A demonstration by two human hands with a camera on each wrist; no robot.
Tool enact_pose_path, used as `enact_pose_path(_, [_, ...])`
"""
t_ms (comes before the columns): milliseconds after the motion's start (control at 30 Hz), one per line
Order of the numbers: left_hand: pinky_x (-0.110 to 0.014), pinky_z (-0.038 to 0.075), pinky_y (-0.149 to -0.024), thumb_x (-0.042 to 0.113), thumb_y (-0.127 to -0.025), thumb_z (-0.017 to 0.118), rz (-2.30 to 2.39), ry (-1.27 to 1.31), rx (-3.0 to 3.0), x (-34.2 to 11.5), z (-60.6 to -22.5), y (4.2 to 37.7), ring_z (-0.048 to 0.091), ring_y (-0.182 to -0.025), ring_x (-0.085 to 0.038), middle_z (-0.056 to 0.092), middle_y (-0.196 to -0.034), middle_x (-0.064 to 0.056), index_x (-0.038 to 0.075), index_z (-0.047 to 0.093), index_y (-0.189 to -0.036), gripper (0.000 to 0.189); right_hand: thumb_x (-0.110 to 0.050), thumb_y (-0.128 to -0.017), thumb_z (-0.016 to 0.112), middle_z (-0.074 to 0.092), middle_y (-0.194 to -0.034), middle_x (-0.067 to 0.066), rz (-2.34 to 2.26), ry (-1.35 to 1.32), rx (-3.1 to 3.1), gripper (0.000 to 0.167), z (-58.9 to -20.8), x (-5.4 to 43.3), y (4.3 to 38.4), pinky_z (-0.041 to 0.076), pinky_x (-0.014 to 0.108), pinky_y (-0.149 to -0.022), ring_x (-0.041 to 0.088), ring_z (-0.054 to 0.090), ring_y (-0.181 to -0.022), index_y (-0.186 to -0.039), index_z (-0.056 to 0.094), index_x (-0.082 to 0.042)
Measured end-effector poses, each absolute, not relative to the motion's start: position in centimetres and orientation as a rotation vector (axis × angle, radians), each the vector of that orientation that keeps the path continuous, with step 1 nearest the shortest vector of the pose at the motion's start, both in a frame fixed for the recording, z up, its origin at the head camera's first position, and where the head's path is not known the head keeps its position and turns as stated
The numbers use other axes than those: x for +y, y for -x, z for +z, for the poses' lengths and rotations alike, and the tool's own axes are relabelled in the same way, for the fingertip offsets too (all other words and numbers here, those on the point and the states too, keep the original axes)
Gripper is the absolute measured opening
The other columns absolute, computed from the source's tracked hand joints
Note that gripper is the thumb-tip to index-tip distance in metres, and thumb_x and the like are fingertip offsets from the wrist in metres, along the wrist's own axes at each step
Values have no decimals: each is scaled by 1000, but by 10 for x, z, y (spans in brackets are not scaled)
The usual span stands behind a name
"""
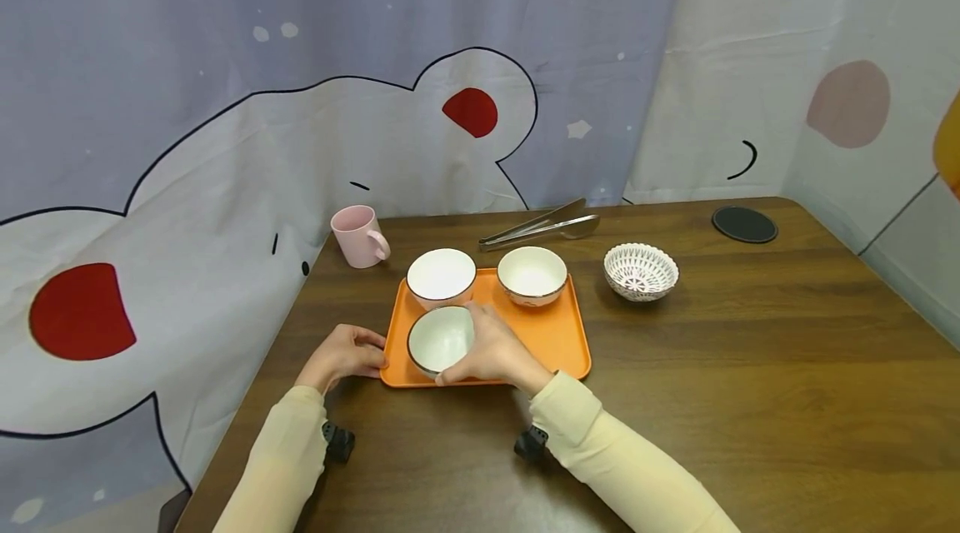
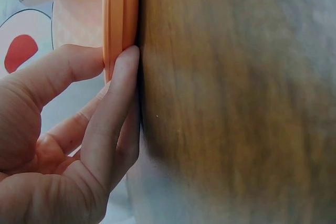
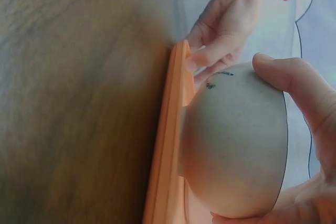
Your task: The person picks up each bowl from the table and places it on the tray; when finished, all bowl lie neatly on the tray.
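My right hand (image 1: 497,348) grips a white bowl (image 1: 437,340) with a dark rim, thumb on its near side and fingers on the far side. In the right wrist view the bowl's base (image 3: 182,140) is right at the orange tray (image 3: 164,150), at the tray's front left part. My left hand (image 1: 347,358) pinches the left edge of the tray (image 2: 121,9) between thumb and fingers. Behind the held bowl, a second white bowl (image 1: 441,273) stands at the tray's back left, and a third bowl (image 1: 532,270) at its back right.
A pink mug (image 1: 357,237) stands behind the tray to the left. Metal tongs (image 1: 536,229) lie behind the bowls. Right of the tray sit a white openwork basket (image 1: 641,273) and, farther back, a black round coaster (image 1: 744,224). A printed curtain (image 1: 375,133) hangs behind the table.
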State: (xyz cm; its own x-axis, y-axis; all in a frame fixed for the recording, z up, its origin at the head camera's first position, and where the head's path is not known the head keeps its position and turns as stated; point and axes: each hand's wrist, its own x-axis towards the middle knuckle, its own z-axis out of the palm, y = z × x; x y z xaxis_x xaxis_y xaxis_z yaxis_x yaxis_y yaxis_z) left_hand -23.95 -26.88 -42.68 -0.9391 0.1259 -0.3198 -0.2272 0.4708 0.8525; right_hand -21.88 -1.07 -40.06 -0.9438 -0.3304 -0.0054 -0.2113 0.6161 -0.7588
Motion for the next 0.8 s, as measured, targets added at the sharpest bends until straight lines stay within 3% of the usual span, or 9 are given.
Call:
enact_pose_path(533, [-37, 62, -73, -5, -80, 70, 1447, 76, 2386, -269, -425, 240, 69, -80, -21, 68, -97, -19, -15, 58, -118, 41, -30, -53, 95, 47, -123, 14, -1261, 489, 2661, 105, -404, -31, 216, 51, 40, -92, 28, 54, -106, -138, 39, -9])
enact_pose_path(700, [-36, 62, -73, -4, -79, 69, 1461, 81, 2389, -269, -426, 240, 69, -78, -21, 69, -95, -17, -15, 58, -116, 40, -38, -54, 95, 43, -133, 19, -1269, 458, 2644, 121, -405, -28, 215, 49, 42, -97, 31, 52, -114, -149, 26, -8])
enact_pose_path(800, [-35, 62, -73, -4, -79, 69, 1462, 83, 2391, -269, -427, 239, 68, -78, -20, 69, -94, -16, -15, 58, -116, 40, -45, -58, 92, 41, -141, 20, -1282, 433, 2672, 122, -403, -21, 214, 47, 44, -102, 33, 50, -121, -152, 23, -5])
